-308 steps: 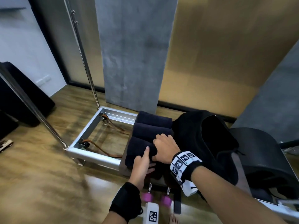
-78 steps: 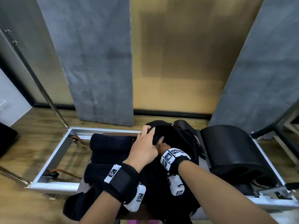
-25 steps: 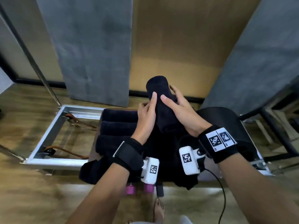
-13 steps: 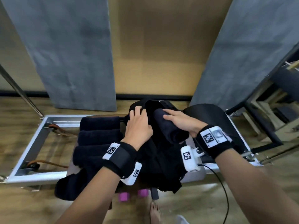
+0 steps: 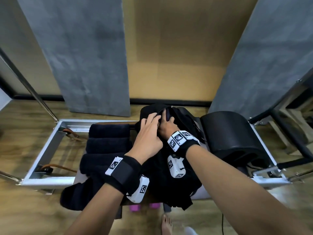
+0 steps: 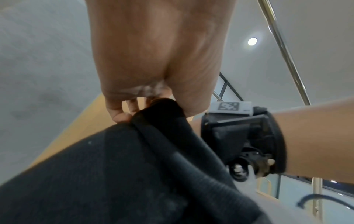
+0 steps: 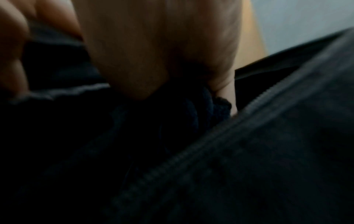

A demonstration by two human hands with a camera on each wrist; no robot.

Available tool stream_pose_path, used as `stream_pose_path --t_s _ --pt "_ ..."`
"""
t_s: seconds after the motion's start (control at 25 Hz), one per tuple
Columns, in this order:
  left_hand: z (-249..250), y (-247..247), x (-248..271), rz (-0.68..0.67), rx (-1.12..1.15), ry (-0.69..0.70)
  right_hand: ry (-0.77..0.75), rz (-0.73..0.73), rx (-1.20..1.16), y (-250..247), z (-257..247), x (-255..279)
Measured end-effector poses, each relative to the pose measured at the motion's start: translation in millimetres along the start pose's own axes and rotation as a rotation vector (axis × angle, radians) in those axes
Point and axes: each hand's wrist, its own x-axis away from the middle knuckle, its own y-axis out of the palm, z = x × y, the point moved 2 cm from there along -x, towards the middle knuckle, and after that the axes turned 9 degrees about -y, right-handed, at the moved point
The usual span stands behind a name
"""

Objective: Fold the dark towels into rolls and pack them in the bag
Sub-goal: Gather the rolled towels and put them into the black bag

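Note:
A black bag (image 5: 179, 175) lies open on the platform, its mouth facing away from me. My left hand (image 5: 155, 118) pinches the bag's rim (image 6: 159, 109) and holds the mouth open. Inside the mouth, my right hand (image 5: 166, 126) grips a rolled dark towel (image 5: 167, 115); only the roll's end shows. The right wrist view is dark, with fingers (image 7: 17, 68) on the towel (image 7: 201, 109) beside the bag's zipper (image 7: 210, 151). Three rolled dark towels (image 5: 106, 145) lie side by side left of the bag. A loose dark towel (image 5: 76, 195) hangs off the front edge.
A black padded barrel (image 5: 232, 138) stands just right of the bag. A metal frame (image 5: 50, 145) with brown straps surrounds the floor on the left. Pink dumbbells (image 5: 135, 208) and a bare foot (image 5: 166, 224) are below the platform. A steel pole (image 5: 33, 92) slants at the far left.
The rolled towel, held up a second ago, has gone down into the bag with my right hand. My left hand left the roll and took the bag's rim.

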Motion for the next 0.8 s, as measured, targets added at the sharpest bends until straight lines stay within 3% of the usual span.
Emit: stream_pose_path --t_s 0.08,0.24,0.36,0.4,0.48,0.56,0.68,0.8 --pt "0.0 2.1 1.1 0.026 0.033 0.043 0.065 -0.061 0.079 4.1 -2.4 -8.4" --pt "-8.4 0.2 -1.3 0.045 0.064 0.047 0.050 -0.222 0.317 11.7 -14.3 -17.5" --pt "-15.6 -2.4 -5.1 -0.007 0.016 0.054 0.084 -0.208 0.258 -0.2 -17.7 -7.4" --pt "-16.4 -2.3 -6.6 -0.026 0.000 0.069 0.015 -0.186 0.195 -5.6 -9.6 -6.6" --pt "-16.8 0.6 -11.3 -0.058 -0.062 0.090 -0.109 -0.279 0.098 -31.4 -1.2 5.2" --pt "-16.7 7.5 -16.2 -0.072 -0.166 0.076 -0.118 -0.122 0.010 -59.0 17.4 19.4" --pt "-17.0 20.5 -19.6 -0.054 -0.310 0.019 -0.104 0.183 0.280 -75.8 43.4 43.0" --pt "-17.3 35.4 -21.6 -0.091 -0.315 -0.028 0.028 0.197 0.352 -65.0 59.5 64.5"
